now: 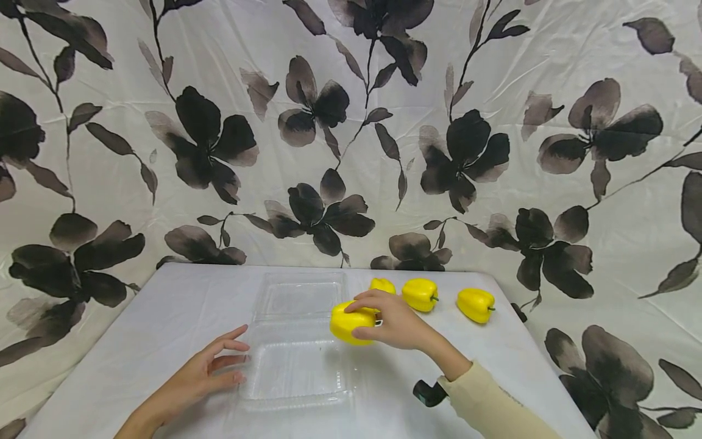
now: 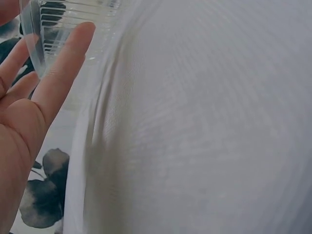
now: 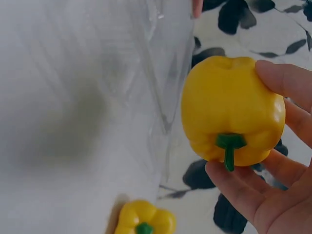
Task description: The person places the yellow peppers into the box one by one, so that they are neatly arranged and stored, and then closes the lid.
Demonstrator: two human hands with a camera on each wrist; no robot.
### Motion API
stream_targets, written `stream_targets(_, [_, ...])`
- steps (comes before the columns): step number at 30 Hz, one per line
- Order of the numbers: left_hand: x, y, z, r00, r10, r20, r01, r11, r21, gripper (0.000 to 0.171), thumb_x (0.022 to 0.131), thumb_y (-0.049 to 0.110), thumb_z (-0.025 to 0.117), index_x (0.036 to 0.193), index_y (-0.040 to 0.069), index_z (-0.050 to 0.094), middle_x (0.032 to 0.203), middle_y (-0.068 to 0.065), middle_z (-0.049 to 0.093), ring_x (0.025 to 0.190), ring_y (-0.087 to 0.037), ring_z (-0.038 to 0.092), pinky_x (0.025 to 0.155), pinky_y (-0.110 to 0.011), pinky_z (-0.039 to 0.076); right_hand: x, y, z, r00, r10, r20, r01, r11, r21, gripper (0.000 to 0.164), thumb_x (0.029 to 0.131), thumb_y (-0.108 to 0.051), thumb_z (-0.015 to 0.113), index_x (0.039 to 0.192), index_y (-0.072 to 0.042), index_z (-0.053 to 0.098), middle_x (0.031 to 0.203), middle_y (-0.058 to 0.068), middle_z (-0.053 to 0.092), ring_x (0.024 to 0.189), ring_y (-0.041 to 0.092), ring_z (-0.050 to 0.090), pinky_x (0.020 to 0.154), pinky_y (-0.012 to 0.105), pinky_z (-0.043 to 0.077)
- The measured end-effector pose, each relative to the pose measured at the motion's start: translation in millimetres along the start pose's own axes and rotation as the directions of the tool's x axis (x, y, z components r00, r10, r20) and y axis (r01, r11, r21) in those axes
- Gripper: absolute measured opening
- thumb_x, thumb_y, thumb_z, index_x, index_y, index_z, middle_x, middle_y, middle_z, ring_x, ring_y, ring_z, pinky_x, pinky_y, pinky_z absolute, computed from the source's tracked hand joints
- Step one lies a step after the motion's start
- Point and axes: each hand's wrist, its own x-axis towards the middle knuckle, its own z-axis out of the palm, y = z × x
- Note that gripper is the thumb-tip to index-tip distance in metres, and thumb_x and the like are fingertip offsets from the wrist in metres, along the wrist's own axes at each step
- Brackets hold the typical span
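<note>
My right hand [image 1: 396, 321] grips a yellow bell pepper [image 3: 233, 107] between thumb and fingers, its green stem showing in the right wrist view. In the head view this pepper hangs over the right side of a clear plastic container [image 1: 298, 366], whose lid [image 1: 301, 299] lies folded back behind it. At the container's left edge is my left hand [image 1: 211, 369], its fingers spread and loosely bent, holding nothing. The left wrist view shows those fingers [image 2: 63, 73] beside the container's ribbed clear wall [image 2: 73, 19].
Three more yellow bell peppers rest at the back right: one [image 1: 382, 285] partly behind my right hand, one [image 1: 420, 295] beside it, one [image 1: 475, 305] farther right. A white cloth covers the table [image 1: 181, 305]. Behind it hangs a floral curtain [image 1: 384, 152].
</note>
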Motion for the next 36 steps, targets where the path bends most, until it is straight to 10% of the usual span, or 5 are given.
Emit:
stream_targets(4, [0.4, 0.3, 0.3, 1.0, 0.021, 0.006, -0.021, 1.0, -0.01, 0.051, 0.098, 0.009, 0.076, 0.143, -0.001, 0.053, 0.177, -0.018, 0.012, 0.134, -0.015, 0.061, 0.102, -0.022, 0.053, 18, -9, 12, 1.0, -0.022, 0.016, 0.022, 1.0, 0.013, 0.041, 0.094, -0.028, 0.082, 0.133, -0.019, 0.074, 0.143, 0.004, 0.064, 0.128, 0.022, 0.06, 0.097, 0.032, 0.058])
stream_targets(14, [1.7, 2.0, -0.5, 0.999, -0.045, -0.002, 0.045, 0.999, 0.009, 0.053, 0.098, 0.015, 0.078, 0.143, 0.001, 0.054, 0.178, -0.017, 0.011, 0.142, -0.048, 0.051, 0.101, -0.019, 0.052, 48, -19, 39, 0.998, -0.017, 0.062, 0.017, 1.0, -0.008, 0.039, 0.095, -0.026, 0.083, 0.132, -0.02, 0.074, 0.138, 0.0, 0.066, 0.129, 0.022, 0.058, 0.107, 0.042, 0.051])
stream_targets(36, [4.4, 0.3, -2.3, 0.999, -0.047, 0.005, 0.047, 0.999, -0.015, 0.054, 0.097, 0.015, 0.079, 0.143, 0.002, 0.054, 0.178, -0.017, 0.01, 0.141, -0.049, 0.051, 0.098, -0.017, 0.054, 76, -41, 93, 0.997, -0.054, 0.058, 0.055, 0.998, -0.011, 0.035, 0.092, -0.019, 0.084, 0.125, -0.017, 0.076, 0.13, -0.003, 0.07, 0.123, 0.011, 0.058, 0.106, 0.029, 0.046])
